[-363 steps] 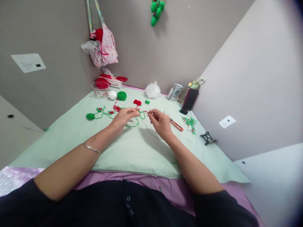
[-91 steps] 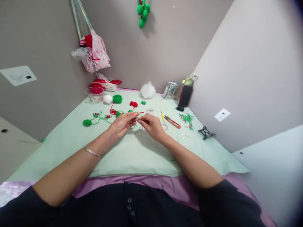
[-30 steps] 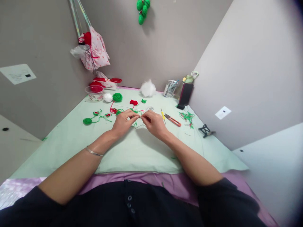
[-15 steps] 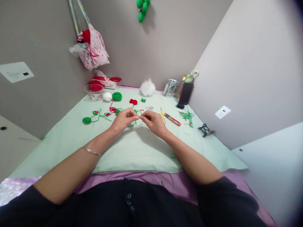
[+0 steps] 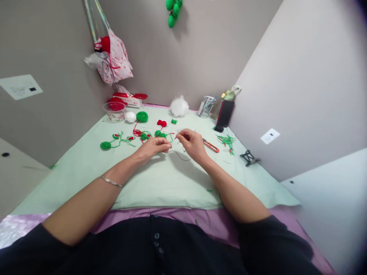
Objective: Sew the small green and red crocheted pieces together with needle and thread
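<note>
My left hand (image 5: 155,149) is closed in a pinch above the middle of the table. My right hand (image 5: 192,144) pinches a little farther right and slightly higher. A short, thin strand shows between the two sets of fingertips, too fine to make out clearly. Beneath them a dark thread (image 5: 180,156) curves in a loose loop. Just beyond the hands lie small green crocheted balls (image 5: 160,134) and a tangle of red yarn (image 5: 137,132). Orange-handled thread snips (image 5: 211,146) are partly covered by my right hand.
Green yarn (image 5: 142,117), a red knitted piece (image 5: 161,123) and white stuffing (image 5: 179,106) lie farther back. At left stands a clear tub (image 5: 114,114); at right, a pen cup (image 5: 205,107), a phone (image 5: 225,114), green yarn scraps (image 5: 227,142) and a black clip (image 5: 249,157).
My hands have moved apart; the right went right and slightly up, the left slightly down. The green balls now show, and the yellow-handled tool is hidden behind my right hand.
</note>
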A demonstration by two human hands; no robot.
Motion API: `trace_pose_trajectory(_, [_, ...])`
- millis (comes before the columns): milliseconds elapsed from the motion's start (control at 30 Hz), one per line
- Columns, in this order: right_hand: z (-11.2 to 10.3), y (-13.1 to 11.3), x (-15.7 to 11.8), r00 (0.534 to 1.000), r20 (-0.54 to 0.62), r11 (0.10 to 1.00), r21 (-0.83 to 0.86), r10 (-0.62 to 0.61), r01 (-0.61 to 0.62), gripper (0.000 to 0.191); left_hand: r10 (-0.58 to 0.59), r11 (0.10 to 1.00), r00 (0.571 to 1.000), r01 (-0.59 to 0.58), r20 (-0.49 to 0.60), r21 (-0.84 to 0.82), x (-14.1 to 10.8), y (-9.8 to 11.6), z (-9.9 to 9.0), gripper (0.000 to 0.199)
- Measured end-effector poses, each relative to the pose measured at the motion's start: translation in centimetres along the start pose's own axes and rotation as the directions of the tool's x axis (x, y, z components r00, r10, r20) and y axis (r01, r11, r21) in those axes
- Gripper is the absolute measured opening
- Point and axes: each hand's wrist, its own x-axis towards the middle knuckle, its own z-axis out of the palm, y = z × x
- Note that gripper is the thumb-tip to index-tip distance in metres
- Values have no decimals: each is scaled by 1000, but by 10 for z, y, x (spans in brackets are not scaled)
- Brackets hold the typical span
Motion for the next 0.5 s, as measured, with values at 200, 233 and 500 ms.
trace_pose_trajectory(200, [11,7,-6,976,92,959,-188,-195,209,15,-34,929,999,20,-30,-369,-1,7,-2,31])
trace_pose_trajectory(233, [14,7,-8,958,119,927,-244,-262,284,16,-34,913,998,9,-55,-407,-1,6,-3,29])
trace_pose_trajectory(500, [20,-2,-18,864,221,723,-476,-453,501,26,197,980,949,-192,-246,42,0,-5,3,25])
